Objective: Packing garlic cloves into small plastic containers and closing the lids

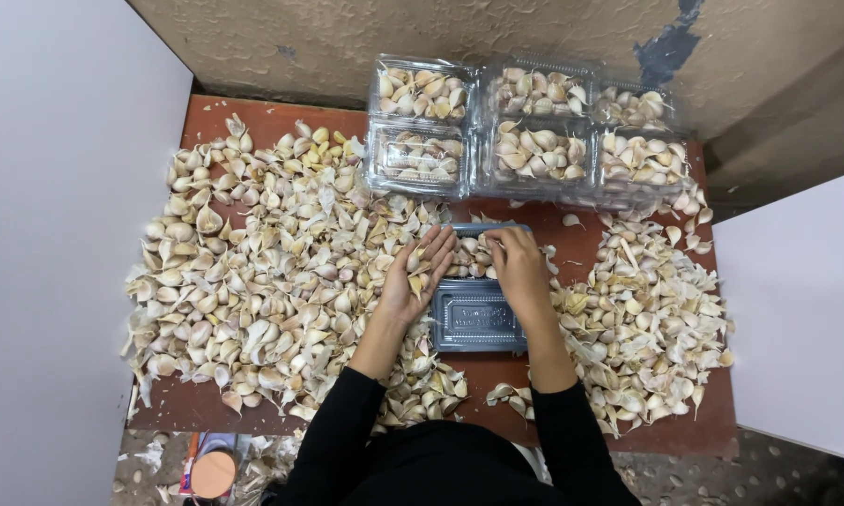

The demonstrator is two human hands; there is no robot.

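Six clear lidded packs stand filled at the table's far edge; one open tray lies at centre, partly loaded. The left hand, palm up and fingers spread, cradles cloves beside it; the right hand curls over the tray, its grip hidden. Large loose garlic heaps remain on both sides.

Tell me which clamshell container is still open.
The open clamshell container between the hands, its lid lying flat toward the person. The six closed clamshell containers at the table's far edge are filled with garlic cloves and shut.
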